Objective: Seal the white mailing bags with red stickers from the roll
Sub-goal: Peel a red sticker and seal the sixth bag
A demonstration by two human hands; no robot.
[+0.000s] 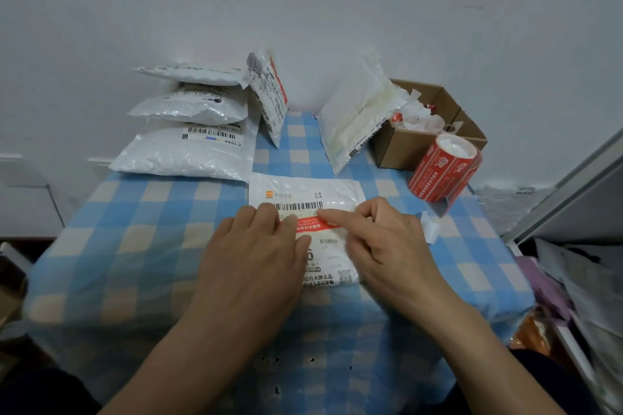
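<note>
A white mailing bag [303, 189] with a barcode label lies flat on the checked tablecloth in front of me. A red sticker [315, 225] lies across its middle. My left hand [256, 246] rests flat on the bag's left part, its fingertips on the sticker's left end. My right hand [381, 239] has its index finger stretched out and pressing along the sticker's upper edge, the other fingers curled. The red sticker roll [441, 168] stands tilted at the right, a strip of backing paper [431, 229] trailing from it.
Three filled white bags [188, 152] are stacked at the back left, one sealed bag [269, 101] leans upright beside them, and another bag [354, 118] leans on a cardboard box [404, 141] of paper scraps. Shelving and clutter [573, 263] stand at the right.
</note>
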